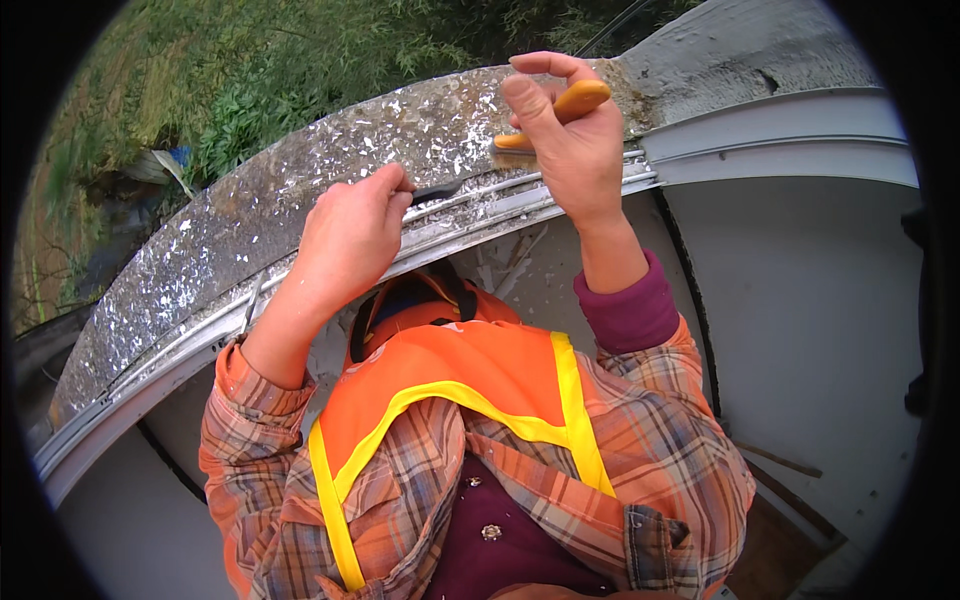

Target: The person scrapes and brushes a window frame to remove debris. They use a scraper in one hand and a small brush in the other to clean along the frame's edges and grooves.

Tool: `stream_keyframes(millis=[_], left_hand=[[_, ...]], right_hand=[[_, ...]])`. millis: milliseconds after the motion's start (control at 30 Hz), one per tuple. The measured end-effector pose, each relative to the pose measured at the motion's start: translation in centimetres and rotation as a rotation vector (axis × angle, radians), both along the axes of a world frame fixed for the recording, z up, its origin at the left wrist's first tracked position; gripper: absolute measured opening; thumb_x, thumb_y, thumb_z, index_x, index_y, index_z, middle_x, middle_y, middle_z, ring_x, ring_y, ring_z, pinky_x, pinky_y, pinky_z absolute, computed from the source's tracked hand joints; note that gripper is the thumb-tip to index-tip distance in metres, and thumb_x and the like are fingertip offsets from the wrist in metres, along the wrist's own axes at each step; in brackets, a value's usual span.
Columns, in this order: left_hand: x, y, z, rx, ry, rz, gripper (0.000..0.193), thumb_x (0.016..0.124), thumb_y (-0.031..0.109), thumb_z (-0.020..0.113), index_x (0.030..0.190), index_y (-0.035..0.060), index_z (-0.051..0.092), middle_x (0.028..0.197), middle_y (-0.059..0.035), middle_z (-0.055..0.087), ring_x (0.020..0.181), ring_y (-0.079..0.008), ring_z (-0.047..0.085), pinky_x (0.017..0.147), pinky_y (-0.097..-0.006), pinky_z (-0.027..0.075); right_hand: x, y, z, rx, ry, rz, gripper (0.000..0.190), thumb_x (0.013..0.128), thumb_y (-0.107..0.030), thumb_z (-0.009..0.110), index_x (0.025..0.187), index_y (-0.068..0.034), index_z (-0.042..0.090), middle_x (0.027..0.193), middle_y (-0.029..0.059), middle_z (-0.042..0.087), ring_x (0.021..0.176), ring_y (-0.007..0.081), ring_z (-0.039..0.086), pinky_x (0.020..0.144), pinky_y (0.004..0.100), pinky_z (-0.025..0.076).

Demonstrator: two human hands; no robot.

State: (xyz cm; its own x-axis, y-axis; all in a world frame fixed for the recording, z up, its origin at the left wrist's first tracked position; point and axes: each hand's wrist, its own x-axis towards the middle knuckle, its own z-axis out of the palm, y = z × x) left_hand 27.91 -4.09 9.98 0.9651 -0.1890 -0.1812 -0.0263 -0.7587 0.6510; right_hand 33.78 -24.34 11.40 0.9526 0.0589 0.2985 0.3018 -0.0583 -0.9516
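My left hand [352, 225] grips a small black tool [436, 193], whose exact kind I cannot tell; its dark tip points right over the window track. My right hand [574, 142] holds a brush [583, 99] with an orange-yellow handle. Its short bristles [514, 157] hang at the outer edge of the white window track [450, 225], close to the sill. White paint-like flakes lie scattered over the weathered concrete sill [300, 169] beyond both hands. Dirt and chips also sit in the grooves of the track.
A slim metal tool [253, 304] leans on the track beside my left wrist. Grey-white frame panels [780, 124] cover the sill's right end. Outside, green plants [255, 120] grow below the ledge. An orange apron [450, 360] with yellow trim covers my chest. Wooden strips [791, 495] lie low at the right.
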Motion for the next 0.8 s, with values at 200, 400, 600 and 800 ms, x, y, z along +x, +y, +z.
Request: stream_keyframes(millis=[200, 400, 600, 800], left_hand=[[-0.9, -1.2, -0.9, 0.084, -0.129, -0.101, 0.012, 0.087, 0.011, 0.056, 0.094, 0.0049, 0.064, 0.077, -0.0197, 0.065, 0.078, -0.0407, 0.063, 0.069, -0.0484, 0.049], [0.0, -2.3, -0.5, 0.095, -0.010, -0.118, 0.014, 0.086, 0.012, 0.058, 0.096, 0.0054, 0.065, 0.079, -0.0193, 0.066, 0.082, -0.0395, 0.064, 0.073, -0.0476, 0.050], [2.8, -2.2, -0.5, 0.071, 0.022, -0.238, 0.015, 0.086, 0.010, 0.058, 0.097, 0.0046, 0.067, 0.083, -0.0193, 0.067, 0.084, -0.0385, 0.064, 0.075, -0.0467, 0.050], [2.4, -2.5, -1.7, -0.116, -0.037, -0.007, 0.016, 0.091, 0.012, 0.057, 0.102, 0.0029, 0.065, 0.074, -0.0134, 0.066, 0.068, -0.0265, 0.063, 0.065, -0.0373, 0.049]], right_hand=[[-0.7, -2.9, -0.5, 0.048, 0.104, 0.064, 0.022, 0.096, -0.022, 0.064, 0.108, -0.005, 0.060, 0.080, -0.0049, 0.056, 0.068, 0.0021, 0.052, 0.060, 0.0180, 0.046], [-0.7, -2.3, -1.0, -0.012, 0.116, 0.151, 0.024, 0.096, -0.024, 0.064, 0.108, -0.004, 0.060, 0.075, -0.0057, 0.053, 0.064, 0.0016, 0.048, 0.058, 0.0176, 0.043], [0.4, 1.0, -1.5, -0.164, 0.062, 0.250, 0.025, 0.094, -0.027, 0.066, 0.104, -0.005, 0.061, 0.077, -0.0045, 0.056, 0.063, 0.0027, 0.050, 0.056, 0.0184, 0.044], [1.0, 0.8, -1.1, 0.222, 0.004, 0.118, 0.017, 0.096, -0.022, 0.063, 0.097, -0.005, 0.059, 0.073, -0.0036, 0.054, 0.062, 0.0041, 0.051, 0.062, 0.0229, 0.049]])
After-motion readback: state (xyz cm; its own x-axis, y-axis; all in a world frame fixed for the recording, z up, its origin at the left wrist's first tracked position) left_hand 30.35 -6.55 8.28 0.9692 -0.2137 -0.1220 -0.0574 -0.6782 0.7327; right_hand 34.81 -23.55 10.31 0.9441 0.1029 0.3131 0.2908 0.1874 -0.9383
